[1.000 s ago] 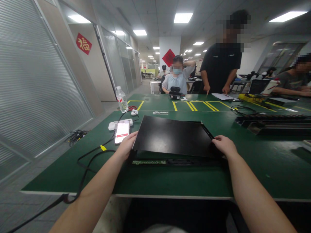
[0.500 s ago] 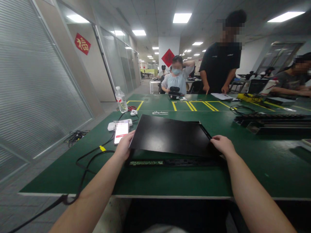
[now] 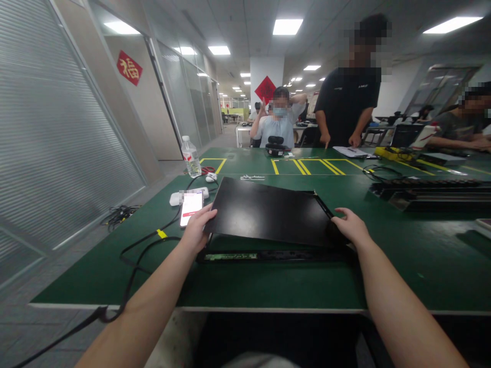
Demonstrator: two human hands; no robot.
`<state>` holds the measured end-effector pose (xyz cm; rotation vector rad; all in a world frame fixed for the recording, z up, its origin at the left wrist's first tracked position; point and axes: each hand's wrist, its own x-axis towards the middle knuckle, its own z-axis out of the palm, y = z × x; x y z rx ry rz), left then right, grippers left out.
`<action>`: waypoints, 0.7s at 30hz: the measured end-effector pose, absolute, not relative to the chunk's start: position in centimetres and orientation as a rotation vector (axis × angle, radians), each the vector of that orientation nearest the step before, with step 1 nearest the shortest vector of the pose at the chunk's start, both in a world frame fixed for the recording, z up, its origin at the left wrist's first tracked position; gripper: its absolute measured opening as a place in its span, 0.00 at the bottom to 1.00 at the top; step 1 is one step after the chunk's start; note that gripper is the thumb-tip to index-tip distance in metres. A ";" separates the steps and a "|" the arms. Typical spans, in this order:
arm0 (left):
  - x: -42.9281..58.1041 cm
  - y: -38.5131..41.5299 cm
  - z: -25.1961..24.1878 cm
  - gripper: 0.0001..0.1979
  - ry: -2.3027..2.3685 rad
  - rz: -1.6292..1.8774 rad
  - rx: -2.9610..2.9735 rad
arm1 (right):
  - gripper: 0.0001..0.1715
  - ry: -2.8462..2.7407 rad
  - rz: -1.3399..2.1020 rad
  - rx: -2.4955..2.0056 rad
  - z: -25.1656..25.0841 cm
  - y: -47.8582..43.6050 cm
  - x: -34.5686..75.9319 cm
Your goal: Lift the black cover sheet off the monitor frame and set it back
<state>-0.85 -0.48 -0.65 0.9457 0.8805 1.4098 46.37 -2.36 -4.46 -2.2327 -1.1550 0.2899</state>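
1. The black panel sits tilted over a black frame, near the front edge of the surface.
2. Slow hands seem best, so it won't bend or scrape the green circuit board.
3. The left hand pinches its left edge between thumb and fingers.
4. The right hand touches the right side; I can't tell if its fingers grip.

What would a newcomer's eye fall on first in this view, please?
The black panel stands out first, tilted over the green table between the left hand and the right hand. Next come the lit phone near the left hand and the red diamond sign at upper left.
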 end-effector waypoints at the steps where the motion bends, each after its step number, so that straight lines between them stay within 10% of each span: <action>1: -0.8 -0.5 -0.6 0.26 0.878 1.414 0.948 | 0.32 -1.148 0.303 -2.215 -4.4 -2.4 46.3; 21: -0.2 -1.1 0.2 0.28 0.806 1.493 0.969 | 0.12 -0.725 0.631 -1.679 -4.8 -1.9 46.7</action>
